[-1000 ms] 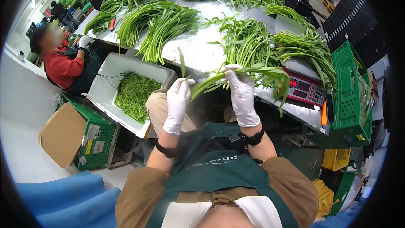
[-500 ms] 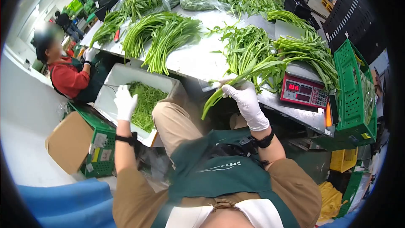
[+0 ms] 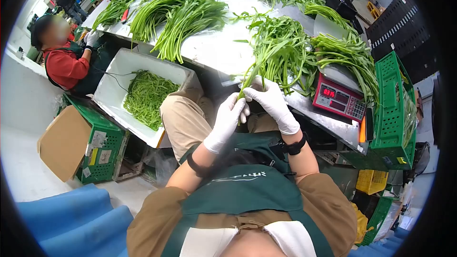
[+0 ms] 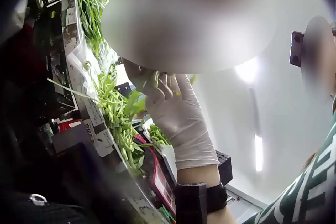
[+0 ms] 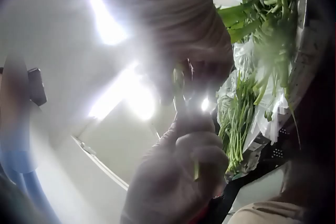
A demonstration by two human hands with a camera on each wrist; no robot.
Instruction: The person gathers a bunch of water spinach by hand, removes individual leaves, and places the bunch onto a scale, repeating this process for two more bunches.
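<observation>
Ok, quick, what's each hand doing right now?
Left hand: closed around the lower stems of the bunch of greens.
Right hand: closed, gripping the same bunch.

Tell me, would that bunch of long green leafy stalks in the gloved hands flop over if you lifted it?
The bunch of long green leafy stalks is probably fairly stiff at the stems, since they rise unbent from the white-gloved right hand and left hand. The thin leafy tops would likely flop. It seems light: fingers alone hold it.
</observation>
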